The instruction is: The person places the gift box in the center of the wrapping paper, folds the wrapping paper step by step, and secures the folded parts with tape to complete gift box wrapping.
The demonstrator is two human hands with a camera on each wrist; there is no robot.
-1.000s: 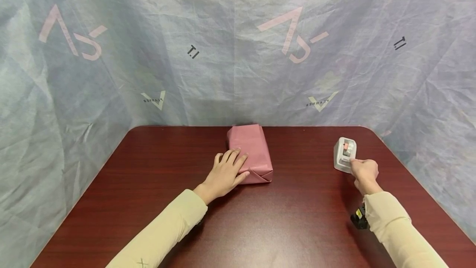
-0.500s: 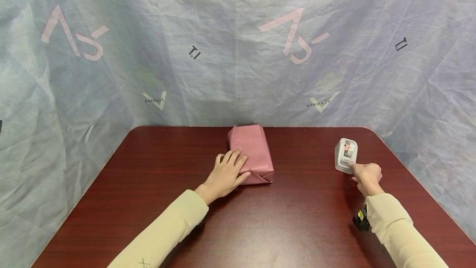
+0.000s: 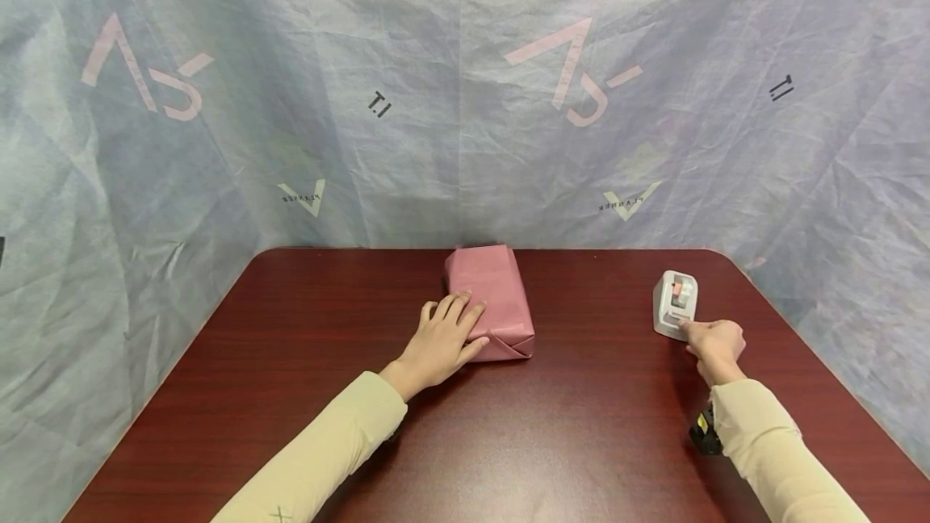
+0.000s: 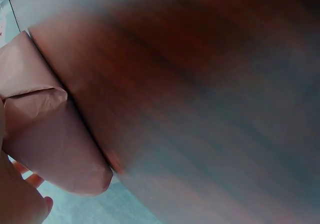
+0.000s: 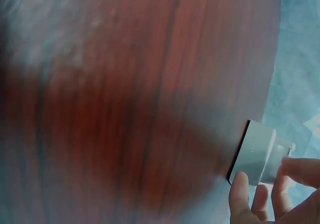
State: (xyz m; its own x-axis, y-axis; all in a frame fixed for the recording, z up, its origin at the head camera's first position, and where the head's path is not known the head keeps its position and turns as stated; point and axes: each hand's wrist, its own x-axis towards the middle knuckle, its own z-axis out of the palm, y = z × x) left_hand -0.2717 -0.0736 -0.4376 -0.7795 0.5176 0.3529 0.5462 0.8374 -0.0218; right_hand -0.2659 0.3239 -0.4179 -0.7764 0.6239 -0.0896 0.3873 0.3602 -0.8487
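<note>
A package wrapped in pink paper lies flat towards the far side of the table. My left hand rests on its near left part, fingers spread over the top and the thumb at the near end. At the right stands a white tape dispenser with a small roll of tape in it. My right hand is at the dispenser's near end. In the right wrist view, its thumb and forefinger pinch at the toothed edge of the dispenser; the clear tape between them is hard to make out.
The dark red wooden table has rounded far corners. A grey-blue printed cloth hangs behind it and along both sides. A small black camera sits below the right cuff.
My right hand has shifted slightly towards the near side, its fingertips still at the dispenser. The left hand and the package stay where they were.
</note>
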